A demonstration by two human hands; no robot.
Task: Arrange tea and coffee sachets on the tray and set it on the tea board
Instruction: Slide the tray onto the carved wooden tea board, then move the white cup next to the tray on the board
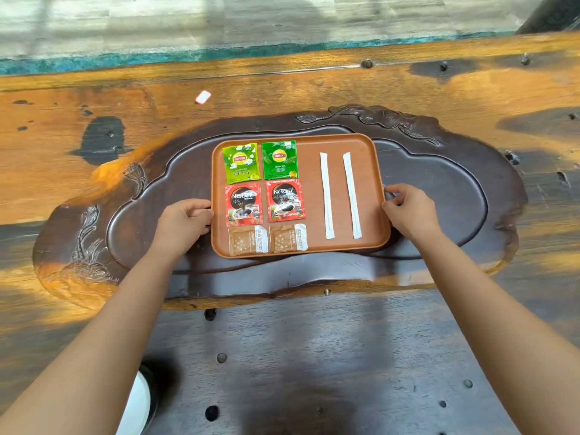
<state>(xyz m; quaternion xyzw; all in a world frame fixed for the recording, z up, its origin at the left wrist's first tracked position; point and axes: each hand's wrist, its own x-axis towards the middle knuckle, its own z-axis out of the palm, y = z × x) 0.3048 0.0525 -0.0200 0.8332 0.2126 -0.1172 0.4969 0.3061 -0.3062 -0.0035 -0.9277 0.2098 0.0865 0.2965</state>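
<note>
Tea board bears tray; hands grip edges.

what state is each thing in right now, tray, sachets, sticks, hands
tray: flat in the tea board recess, gripped at both side edges
green tea sachets: sealed, side by side, back row
red coffee sachets: sealed, middle row
brown sachets: sealed, front row
white sticks: wrapped, lying roughly parallel, right half
left hand: closed on left rim
right hand: closed on right rim
</note>
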